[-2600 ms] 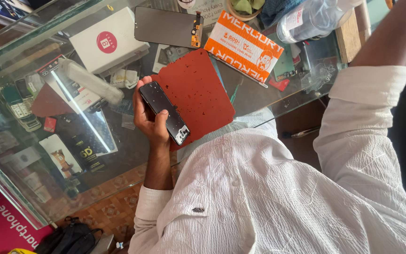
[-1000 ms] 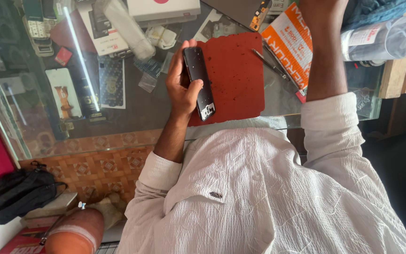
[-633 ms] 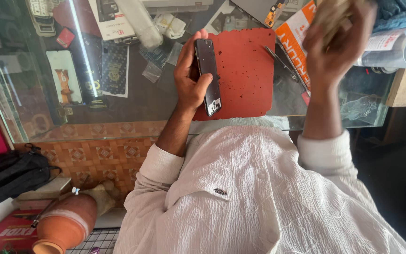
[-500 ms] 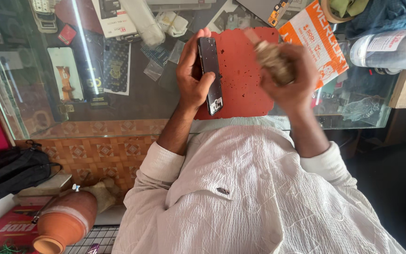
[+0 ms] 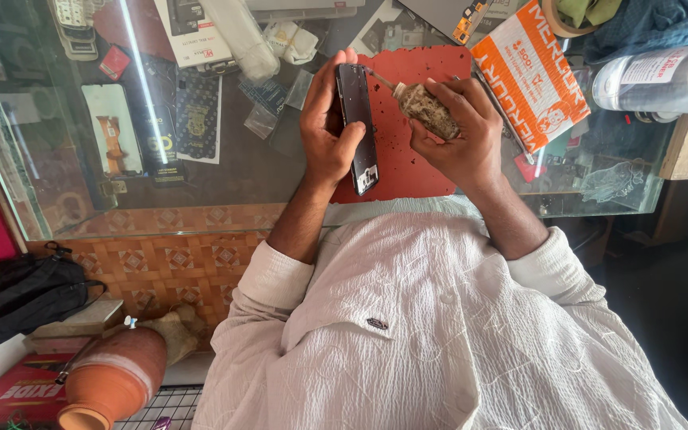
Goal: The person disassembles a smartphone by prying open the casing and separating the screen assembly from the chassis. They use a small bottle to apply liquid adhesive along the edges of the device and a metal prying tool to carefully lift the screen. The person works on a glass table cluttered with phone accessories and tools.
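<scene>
Black phone point(image 5: 357, 119), red mat point(image 5: 412, 127)

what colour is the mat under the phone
Brick red, speckled with dark spots: the mat shows best in the head view, beneath the phone.

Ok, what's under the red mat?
The red mat lies on the glass counter. Phones and accessories show through the glass beside it; whatever sits directly beneath the mat is covered.

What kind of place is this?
Probably a small phone repair shop. The left hand holds an opened black phone over a red work mat, and the glass counter displays phone parts.
</scene>
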